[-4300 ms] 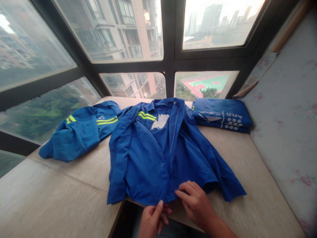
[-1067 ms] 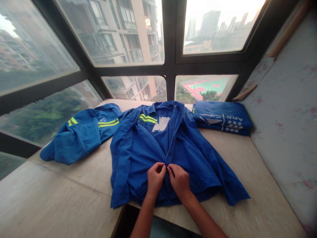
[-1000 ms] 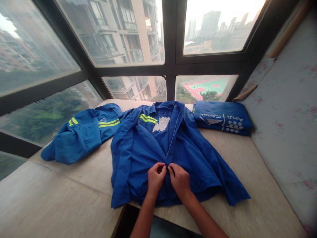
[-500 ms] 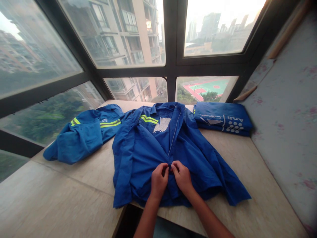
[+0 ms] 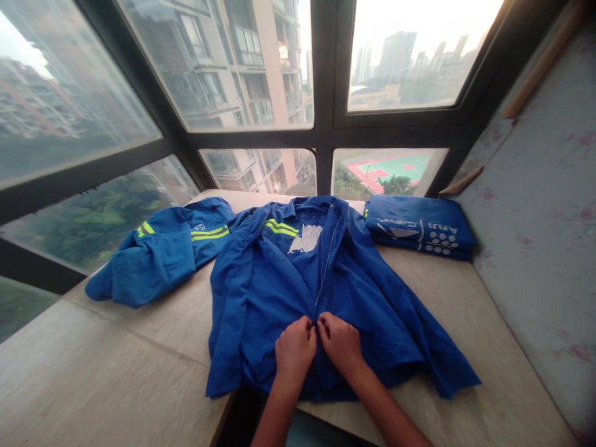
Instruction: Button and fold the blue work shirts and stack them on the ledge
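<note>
Pale ledge (image 5: 135, 379), blue jacket (image 5: 284, 282) between fingertips (image 5: 306, 323)

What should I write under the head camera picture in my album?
Left hand and right hand pinching the front of a blue work jacket on a window ledge.

Hazy daylight is coming through the windows (image 5: 405, 68), glaring almost white at 1 o'clock and washing out the distant towers (image 5: 398, 53). The window frame (image 5: 323, 138) is standing dark against it. Soft shading is filling the blue jacket (image 5: 279, 292), shadow is darkening a gap (image 5: 238, 417) at 7 o'clock, and buildings at 10 o'clock (image 5: 40, 99) are stretching and blurring.
</note>
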A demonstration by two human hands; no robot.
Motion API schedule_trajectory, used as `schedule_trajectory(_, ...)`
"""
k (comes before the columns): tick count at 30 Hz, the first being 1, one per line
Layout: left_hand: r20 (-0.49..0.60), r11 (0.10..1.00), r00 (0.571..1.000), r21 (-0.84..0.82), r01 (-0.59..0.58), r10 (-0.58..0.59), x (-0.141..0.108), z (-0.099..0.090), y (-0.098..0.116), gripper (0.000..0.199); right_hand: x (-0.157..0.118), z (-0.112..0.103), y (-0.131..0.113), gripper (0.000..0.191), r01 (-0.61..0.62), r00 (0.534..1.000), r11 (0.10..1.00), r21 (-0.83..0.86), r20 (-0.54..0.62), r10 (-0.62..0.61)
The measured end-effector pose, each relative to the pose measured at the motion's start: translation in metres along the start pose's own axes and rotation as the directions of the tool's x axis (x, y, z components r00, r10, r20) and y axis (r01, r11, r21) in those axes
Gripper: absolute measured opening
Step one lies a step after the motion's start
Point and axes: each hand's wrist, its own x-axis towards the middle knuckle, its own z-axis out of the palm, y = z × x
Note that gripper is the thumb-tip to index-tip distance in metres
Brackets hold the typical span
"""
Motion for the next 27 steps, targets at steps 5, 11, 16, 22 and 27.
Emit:
schedule_trajectory(5, 0.070, 0.995, 0.997, 0.101, 0.002, -0.009, -0.009, -0.002, 0.001, 0.022, -0.012, -0.005, 0.003, 0.017, 0.007, 0.999, 0.996, -0.085, 0.036, -0.004)
schedule_trajectory(11, 0.124, 0.992, 0.986, 0.040, -0.119, 0.113, -0.023, 0.003, -0.002, 0.023, -0.031, -0.007, 0.013, 0.026, 0.140, 0.990, 0.969, -0.204, 0.027, -0.137)
schedule_trajectory(16, 0.139, 0.981, 0.973, -0.085, -0.172, 0.183, -0.028, 0.002, -0.012, 0.023, -0.040, -0.004, 0.019, 0.022, 0.197, 0.979, 0.952, -0.236, -0.013, -0.206)
schedule_trajectory(22, -0.209, 0.951, 0.956, -0.186, -0.247, 0.207, 0.013, -0.022, 0.006, 0.020, -0.047, 0.000, 0.020, 0.026, 0.222, 0.961, 0.947, -0.233, -0.112, -0.253)
schedule_trajectory(27, -0.112, 0.973, 0.973, 0.136, -0.186, 0.201, 0.070, -0.031, 0.020, 0.019, -0.052, 0.003, 0.022, 0.033, 0.266, 0.936, 0.931, -0.249, -0.164, -0.311)
